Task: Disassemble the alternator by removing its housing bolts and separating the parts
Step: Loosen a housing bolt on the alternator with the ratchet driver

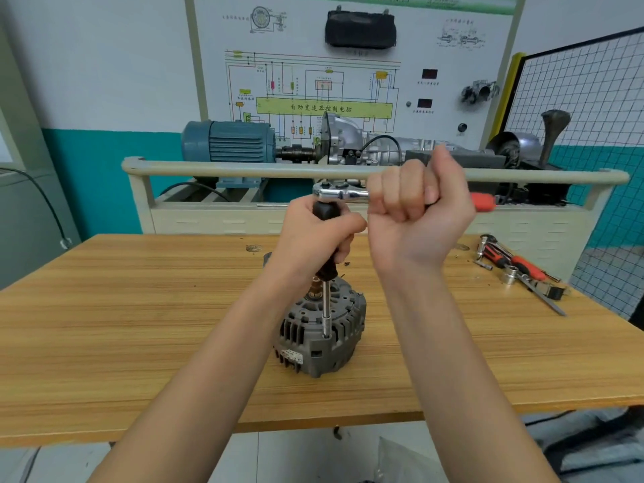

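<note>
A wooden tabletop (139, 308) is set before a training board, and the alternator (322, 329) stands on it directly below both grips. The left grip (313, 235) is clamped round the black extension handle (326, 238); the right grip (418, 210) is clamped round the ratchet (343, 193) handle. A housing bolt appears to be under loosening; next, a steady swing with the socket kept seated seems required.

ratchet handle (482, 201) middle hidden in right hand (418, 217) | housing bolt under socket (326, 332) unseen | counter (104, 308) cut at both sides
</note>
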`<state>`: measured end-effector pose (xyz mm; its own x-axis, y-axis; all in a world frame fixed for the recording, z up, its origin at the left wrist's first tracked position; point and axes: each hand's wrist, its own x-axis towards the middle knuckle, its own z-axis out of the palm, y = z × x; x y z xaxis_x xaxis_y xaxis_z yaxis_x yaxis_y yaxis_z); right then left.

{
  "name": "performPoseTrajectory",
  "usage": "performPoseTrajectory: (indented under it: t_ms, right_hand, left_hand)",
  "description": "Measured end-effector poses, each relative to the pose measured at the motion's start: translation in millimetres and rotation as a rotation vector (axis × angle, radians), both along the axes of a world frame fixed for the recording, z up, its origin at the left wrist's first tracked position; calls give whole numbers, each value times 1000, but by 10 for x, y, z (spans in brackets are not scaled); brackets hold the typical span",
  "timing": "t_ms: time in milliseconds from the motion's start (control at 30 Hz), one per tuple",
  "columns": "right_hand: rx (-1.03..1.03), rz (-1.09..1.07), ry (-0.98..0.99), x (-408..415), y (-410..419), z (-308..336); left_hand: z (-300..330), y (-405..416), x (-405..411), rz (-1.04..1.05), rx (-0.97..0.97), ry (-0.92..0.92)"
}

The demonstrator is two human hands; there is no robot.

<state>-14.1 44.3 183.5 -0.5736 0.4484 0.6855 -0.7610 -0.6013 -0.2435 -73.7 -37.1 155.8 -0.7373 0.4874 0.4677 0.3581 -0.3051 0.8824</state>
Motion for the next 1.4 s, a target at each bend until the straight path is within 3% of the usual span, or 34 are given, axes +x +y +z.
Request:
performPoseTrajectory:
  t_ms: [133,233,367,500,600,667,800,1000,1100,1233,1400]
  right_hand:
    - [-226,481,-231,-198,269,113]
    - [-279,563,-303,-290,297,152]
    - [-180,300,-200,-203,159,110]
    - [33,-144,49,-72,-170,-9]
    - [153,-577,173,-29,-383,-143]
    - [195,-675,200,-10,-436,-185]
    - [127,-353,209,13,-253,-82]
    - [-186,445,-180,-177,224,78]
    - [-251,583,-246,-294,263,112]
    - [-195,398,-163,-209,174,90]
    - [37,-154,107,-33,-218,-37]
  left_hand:
    - [37,-49,-24,-289,-56,23]
    - [49,-30,-36,-429,-54,-97]
    - [31,10,-67,-220,-13,-174]
    - [27,94,17,68,56,-171]
    - [3,144,62,253,74,-51]
    - [-23,152,82,265,76,18]
    - [-41,94,54,141,73,-21]
    - [24,-63,-71,-373,42,-11]
    - [42,-32,-70,-458,-33,-80]
    - [54,-16,-53,-303,-30,-144]
    - [47,99,61,138,78,-157]
